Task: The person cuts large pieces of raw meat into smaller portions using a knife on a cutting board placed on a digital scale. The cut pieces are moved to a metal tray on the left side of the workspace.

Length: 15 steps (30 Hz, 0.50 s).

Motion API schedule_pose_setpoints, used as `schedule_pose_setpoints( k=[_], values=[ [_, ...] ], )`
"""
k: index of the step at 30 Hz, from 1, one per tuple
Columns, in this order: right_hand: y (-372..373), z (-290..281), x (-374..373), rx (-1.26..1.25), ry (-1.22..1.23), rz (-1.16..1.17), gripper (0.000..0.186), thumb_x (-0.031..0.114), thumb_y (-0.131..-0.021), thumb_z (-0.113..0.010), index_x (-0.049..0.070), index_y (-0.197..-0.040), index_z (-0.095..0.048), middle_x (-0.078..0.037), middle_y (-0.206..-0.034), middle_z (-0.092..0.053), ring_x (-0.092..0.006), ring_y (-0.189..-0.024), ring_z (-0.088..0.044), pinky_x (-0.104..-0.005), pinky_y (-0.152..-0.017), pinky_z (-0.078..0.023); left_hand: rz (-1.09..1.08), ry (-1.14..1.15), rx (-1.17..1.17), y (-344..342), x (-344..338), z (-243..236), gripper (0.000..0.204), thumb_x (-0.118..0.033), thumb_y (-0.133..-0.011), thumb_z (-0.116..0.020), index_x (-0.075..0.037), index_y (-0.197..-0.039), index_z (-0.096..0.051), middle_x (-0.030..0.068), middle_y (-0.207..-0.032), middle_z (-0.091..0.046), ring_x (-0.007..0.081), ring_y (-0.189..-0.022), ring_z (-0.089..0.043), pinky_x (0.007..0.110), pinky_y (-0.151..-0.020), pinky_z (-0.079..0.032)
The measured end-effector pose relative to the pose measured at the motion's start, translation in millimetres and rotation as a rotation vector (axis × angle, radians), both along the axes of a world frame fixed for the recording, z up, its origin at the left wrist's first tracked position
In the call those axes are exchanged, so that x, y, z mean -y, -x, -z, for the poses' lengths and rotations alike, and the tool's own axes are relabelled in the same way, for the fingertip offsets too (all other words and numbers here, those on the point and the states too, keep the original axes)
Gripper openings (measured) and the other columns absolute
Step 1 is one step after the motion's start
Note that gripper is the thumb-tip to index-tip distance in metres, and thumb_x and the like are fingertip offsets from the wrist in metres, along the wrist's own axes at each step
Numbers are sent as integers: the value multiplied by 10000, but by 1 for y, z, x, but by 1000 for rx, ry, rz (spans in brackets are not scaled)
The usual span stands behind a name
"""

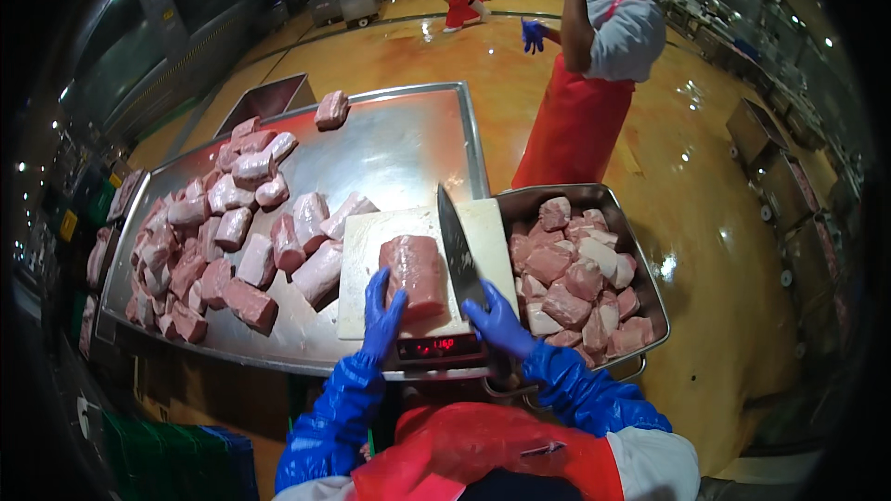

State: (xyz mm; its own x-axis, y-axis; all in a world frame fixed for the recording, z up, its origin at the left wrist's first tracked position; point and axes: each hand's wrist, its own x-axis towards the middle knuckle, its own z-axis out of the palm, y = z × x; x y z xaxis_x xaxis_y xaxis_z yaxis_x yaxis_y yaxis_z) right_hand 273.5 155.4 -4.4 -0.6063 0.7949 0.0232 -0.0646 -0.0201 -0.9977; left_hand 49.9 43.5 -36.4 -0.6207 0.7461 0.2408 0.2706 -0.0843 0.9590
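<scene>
A pink block of raw meat [414, 271] lies on a white cutting board [367, 250] that sits on a scale with a red digital display [436, 347]. My left hand [381, 314], in a blue glove, rests open against the near left side of the meat. In its blue glove, my right hand [497, 319] grips a large knife [457, 246], whose blade points away from me beside the meat's right edge.
Many meat blocks [223, 241] cover the left of the steel table [399, 139]. A metal tub [650, 283] full of cut pieces stands to the right. A person in a red apron [577, 121] stands beyond the table on the shiny orange floor; another is farther back.
</scene>
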Motion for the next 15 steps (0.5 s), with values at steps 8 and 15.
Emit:
schedule_pose_setpoints(
  k=[8,15],
  values=[
    [91,-11,-40,-90,122,150,583,142,-982,-648,47,-1490,-378,-24,-935,-632,-75,-636,-566,-228,-488,-468,293,-20,-125,49,-42,-11,410,-169,-1003,-602,-7,-1380,-579,194,-1368,-586,317,-1307,-541,384,-1131,-393],
    [55,-25,0,40,72,154,651,123,-1004,-628,79,-1569,-308,-13,-870,-622,-56,-546,-498,-223,-471,-444,297,-49,-8,66,33,4,253,-60,-987,-615,-5,-1234,-624,111,-1183,-615,212,-1123,-607,367,-1026,-504]
  ],
)
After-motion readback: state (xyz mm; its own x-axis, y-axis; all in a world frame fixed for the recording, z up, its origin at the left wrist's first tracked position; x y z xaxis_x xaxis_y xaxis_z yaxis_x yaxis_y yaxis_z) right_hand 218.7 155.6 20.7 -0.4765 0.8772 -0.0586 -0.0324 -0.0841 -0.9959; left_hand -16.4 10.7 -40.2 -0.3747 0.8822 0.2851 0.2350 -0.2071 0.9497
